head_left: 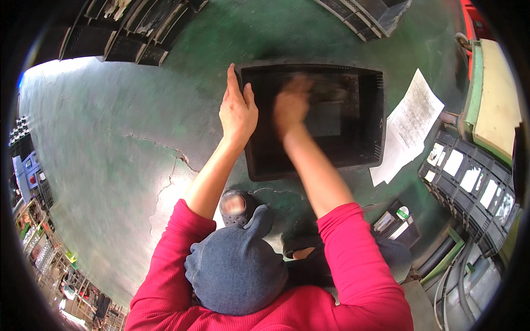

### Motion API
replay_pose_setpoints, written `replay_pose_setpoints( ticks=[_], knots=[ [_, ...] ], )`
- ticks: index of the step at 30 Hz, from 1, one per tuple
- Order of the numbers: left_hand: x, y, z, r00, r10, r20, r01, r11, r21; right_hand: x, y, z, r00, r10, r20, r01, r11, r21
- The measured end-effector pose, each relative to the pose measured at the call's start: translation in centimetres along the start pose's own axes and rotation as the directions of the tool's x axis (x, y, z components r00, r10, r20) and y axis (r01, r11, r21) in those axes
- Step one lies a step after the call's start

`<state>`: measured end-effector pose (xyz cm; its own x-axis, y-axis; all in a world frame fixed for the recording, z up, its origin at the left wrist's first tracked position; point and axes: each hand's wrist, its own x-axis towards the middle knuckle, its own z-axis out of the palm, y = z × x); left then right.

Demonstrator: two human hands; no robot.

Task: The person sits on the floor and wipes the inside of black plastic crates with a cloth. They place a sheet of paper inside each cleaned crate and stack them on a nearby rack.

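Note:
A black plastic crate with perforated walls sits on the green floor in front of me. My left hand lies flat against the crate's left rim, fingers together and pointing away from me. Inside the crate, my right hand is blurred by motion and presses a dark cloth or pad on the crate's bottom; the hold on it is unclear. Both sleeves are red.
A printed paper sheet lies on the floor right of the crate. More black crates are stacked at the top left, top right and right, the right ones holding white cards. A crack runs through the green floor.

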<state>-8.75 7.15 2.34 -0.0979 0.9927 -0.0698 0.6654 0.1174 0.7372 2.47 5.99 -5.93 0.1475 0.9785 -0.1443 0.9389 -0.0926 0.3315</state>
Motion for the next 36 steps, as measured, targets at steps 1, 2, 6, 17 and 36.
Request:
replay_pose_setpoints(
  ticks=[1,2,6,17,36],
  knots=[
    [-0.1,0.5,0.2,1.0,0.013,0.021,-0.013,1.0,-0.002,-1.1,-2.9,0.4,0.991,-0.064,-0.121,0.108,0.909,0.402],
    [0.0,0.3,0.2,0.999,0.019,0.031,-0.019,1.0,0.005,-2.0,-4.4,0.1,0.949,-0.129,-0.287,0.27,0.802,0.533],
    [0.0,-0.5,-0.7,0.999,0.013,0.043,-0.013,1.0,-0.014,-0.3,4.4,1.4,0.883,-0.411,-0.226,0.469,0.767,0.438],
    [0.1,-0.1,0.2,0.999,0.05,-0.013,-0.049,0.997,0.065,-0.7,18.7,2.3,0.953,-0.277,-0.12,0.298,0.927,0.227],
    [0.1,0.6,-0.1,0.996,0.091,0.005,-0.091,0.996,0.026,-7.3,8.7,0.4,0.642,-0.766,0.03,0.547,0.485,0.682]
  ],
)
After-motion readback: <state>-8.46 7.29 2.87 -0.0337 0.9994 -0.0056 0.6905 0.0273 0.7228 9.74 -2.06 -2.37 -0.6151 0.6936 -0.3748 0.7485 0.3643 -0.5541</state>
